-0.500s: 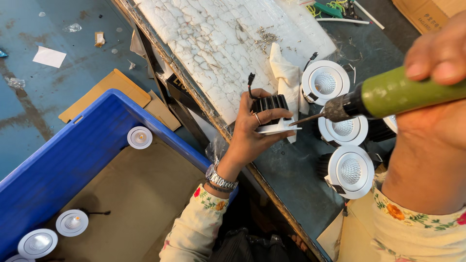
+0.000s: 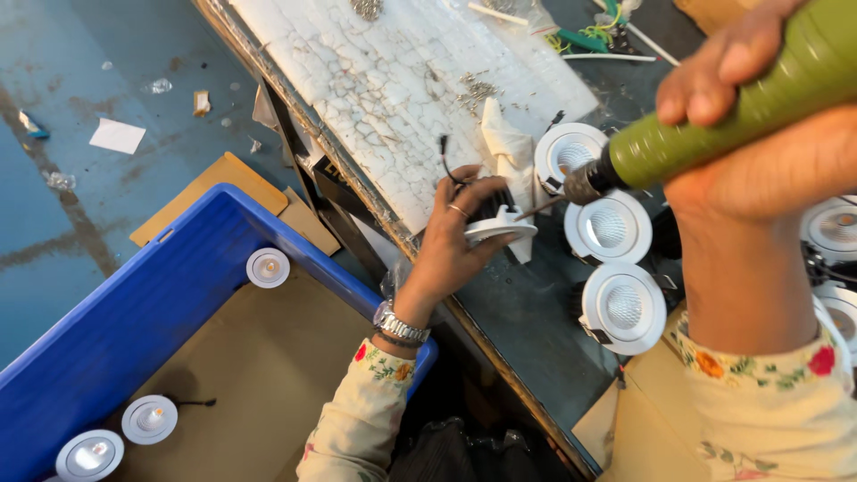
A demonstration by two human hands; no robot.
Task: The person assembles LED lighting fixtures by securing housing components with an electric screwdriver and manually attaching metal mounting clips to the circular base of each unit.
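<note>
White plastic showed between the fingers point(image 2: 473, 192) of the left hand point(image 2: 446, 245), which were curled shut around a small round lamp point(image 2: 500, 228), pinching its rim with the black ribbed back hidden under the palm and a short dark wire sticking up at twelve o'clock. The lamp sat over the near edge of the dark workbench point(image 2: 527, 330), beside a cracked white board point(image 2: 393, 80). At three o'clock from it, the metal tip of a green electric screwdriver point(image 2: 714, 116) pointed at the lamp, nearly touching it. The right hand point(image 2: 759, 134) was wrapped tight around the green body, fingers closed over the top. Three more white lamps point(image 2: 611, 228) lay face up on the bench just below the tool, and others at the far right edge. At eight o'clock from the left hand stood a blue bin point(image 2: 134, 312) with three lamps inside on a cardboard floor. A metal watch point(image 2: 402, 324) sat on the left wrist above a flowered sleeve.
</note>
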